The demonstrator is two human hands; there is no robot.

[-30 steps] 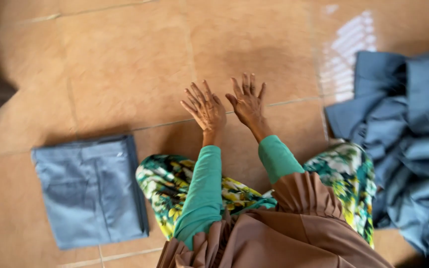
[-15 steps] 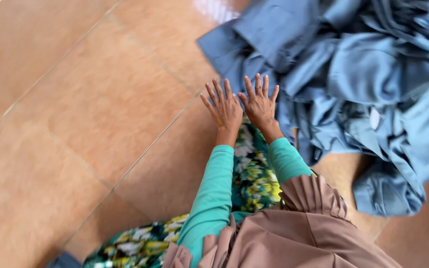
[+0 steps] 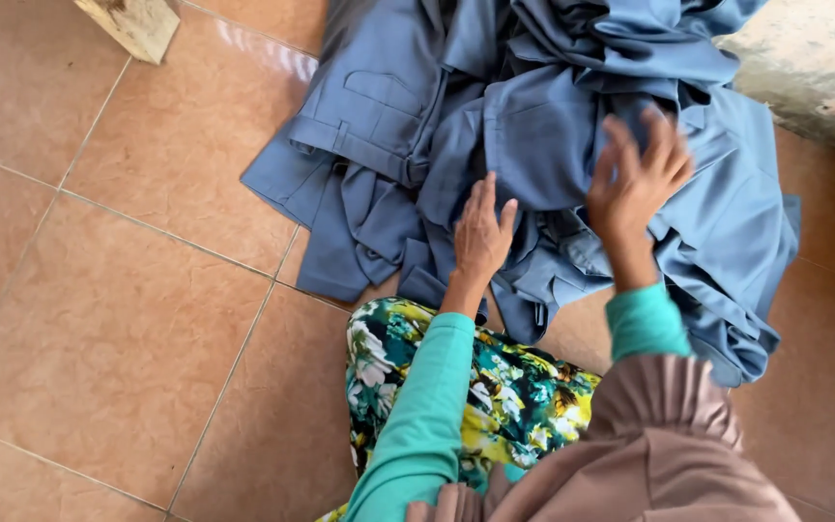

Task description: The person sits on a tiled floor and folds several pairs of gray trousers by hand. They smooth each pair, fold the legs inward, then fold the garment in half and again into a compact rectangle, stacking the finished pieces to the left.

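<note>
A heap of grey-blue trousers (image 3: 533,126) lies crumpled on the tiled floor in front of me. My left hand (image 3: 482,232) rests flat on the near edge of the heap, fingers together and pointing away. My right hand (image 3: 637,179) hovers over or touches the cloth a little further right, fingers spread and slightly blurred. Neither hand grips anything that I can see. Both arms wear teal sleeves (image 3: 427,406).
My knee in green-and-yellow flowered cloth (image 3: 495,387) sits just below the heap, with brown fabric (image 3: 669,454) at the bottom right. A pale wooden block (image 3: 132,24) stands at the top left. A rough grey wall base (image 3: 814,58) borders the top right.
The view swung right from a folded grey-blue garment to the heap of trousers. Both hands moved forward from bare floor onto the heap.
</note>
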